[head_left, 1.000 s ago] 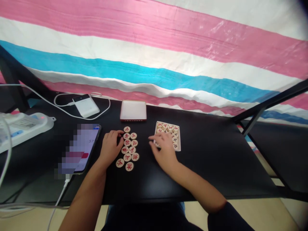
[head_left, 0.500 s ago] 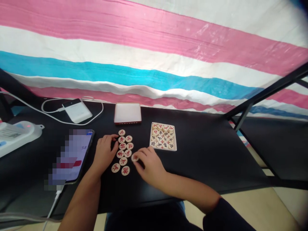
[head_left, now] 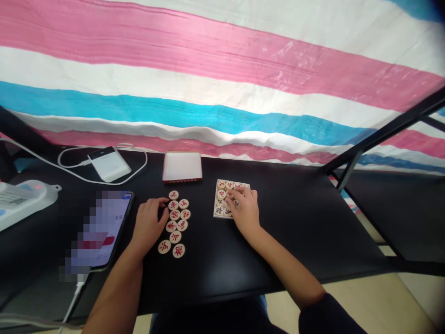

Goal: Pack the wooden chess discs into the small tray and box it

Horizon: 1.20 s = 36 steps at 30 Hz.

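Note:
Several round wooden chess pieces [head_left: 174, 215] with red characters lie in a loose cluster on the black table [head_left: 295, 232]. My left hand [head_left: 149, 225] rests on the table just left of them, fingers curled together, fingertips against the upper pieces. My right hand [head_left: 245, 209] lies over a small white tray [head_left: 216, 204] packed with more pieces. Its fingers are bent down onto the tray's right half and pinch a chess piece that they mostly hide.
A red-edged white box lid [head_left: 182, 167] lies behind the cluster. A phone [head_left: 100, 229] on a cable lies at left, with a white power bank [head_left: 108, 164] and a power strip [head_left: 24, 202] beyond. A black metal frame bar [head_left: 382, 134] crosses at right.
My right hand went from the tray to the cluster, pinched the rightmost piece, and carried it back over the tray. The cluster has one piece fewer. My left hand stayed put.

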Available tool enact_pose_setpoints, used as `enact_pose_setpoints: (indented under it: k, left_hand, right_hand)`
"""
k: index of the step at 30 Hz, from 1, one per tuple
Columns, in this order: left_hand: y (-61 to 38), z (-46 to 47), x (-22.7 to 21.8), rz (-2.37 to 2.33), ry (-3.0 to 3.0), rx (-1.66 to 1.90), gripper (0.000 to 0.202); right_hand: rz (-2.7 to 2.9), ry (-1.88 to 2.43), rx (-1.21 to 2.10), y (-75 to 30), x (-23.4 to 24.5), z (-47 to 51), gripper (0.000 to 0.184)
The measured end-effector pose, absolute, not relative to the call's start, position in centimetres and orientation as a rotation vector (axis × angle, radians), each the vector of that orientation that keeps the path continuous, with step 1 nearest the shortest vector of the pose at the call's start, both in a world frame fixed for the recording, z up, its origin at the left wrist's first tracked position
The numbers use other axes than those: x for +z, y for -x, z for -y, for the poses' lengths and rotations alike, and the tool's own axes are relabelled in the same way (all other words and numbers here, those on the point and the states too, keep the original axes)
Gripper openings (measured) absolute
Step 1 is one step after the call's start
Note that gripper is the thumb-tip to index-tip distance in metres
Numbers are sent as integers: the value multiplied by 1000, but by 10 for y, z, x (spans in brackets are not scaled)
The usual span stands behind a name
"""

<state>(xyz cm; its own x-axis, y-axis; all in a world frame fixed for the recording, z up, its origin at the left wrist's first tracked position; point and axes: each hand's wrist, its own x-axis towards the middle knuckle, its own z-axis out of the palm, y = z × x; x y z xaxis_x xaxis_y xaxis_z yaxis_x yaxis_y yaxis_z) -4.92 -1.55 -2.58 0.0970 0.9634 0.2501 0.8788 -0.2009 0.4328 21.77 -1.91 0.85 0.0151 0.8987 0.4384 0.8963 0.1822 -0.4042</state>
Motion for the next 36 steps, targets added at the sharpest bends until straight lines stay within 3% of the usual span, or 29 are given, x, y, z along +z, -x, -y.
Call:
enact_pose_setpoints:
  k: [9,17,23,32,36]
  left_hand:
    - [47,17,-24,-1888,-2155,736,24]
    - [45,18,-24,-1890,-2157,742,24]
    - [46,18,-24,-1876,-2160,729,25]
    - [48,16,-26,-1875,-2185,718,26]
    - [50,15,-27,-1865,-2199,696,28]
  right_hand:
    - [1894,1628,4,-205,12,12,19]
    - [2177,1289,390,-147,28,49,24]
    - [2447,1259,292,-134,18,42,34]
    - [2528,1234,233,-141,13,44,12]
    - [2308,1265,329,-158,20,47,7]
